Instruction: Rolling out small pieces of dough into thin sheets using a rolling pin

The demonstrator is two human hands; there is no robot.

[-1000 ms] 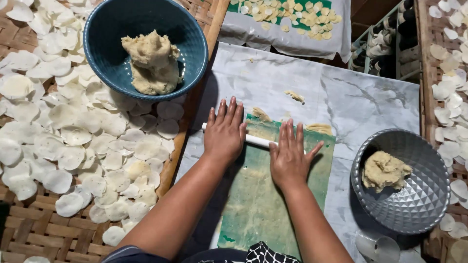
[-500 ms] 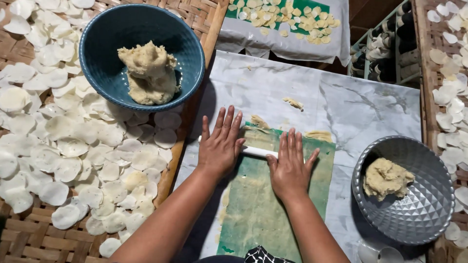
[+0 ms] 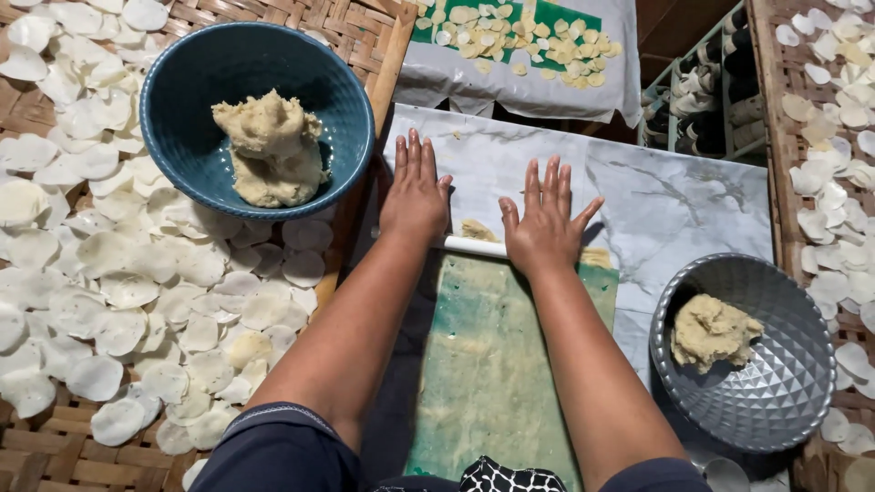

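Rolled farther away from me than before, the white rolling pin (image 3: 469, 246) lies at the green mat's (image 3: 497, 364) far edge, beside the blue bowl (image 3: 196, 159), under my flat, open left hand (image 3: 415, 196) and right hand (image 3: 545, 226), set slightly apart.

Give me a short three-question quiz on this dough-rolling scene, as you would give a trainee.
1. True or false: both hands lie flat on the white rolling pin.
2. Which bowl holds more dough: A, the blue bowl, or B, the silver bowl?
3. What lies spread on the woven tray beside the left hand?

Key
1. True; the right hand and the left one press on it, fingers spread.
2. A.
3. Thin pale rounds, many overlapping.
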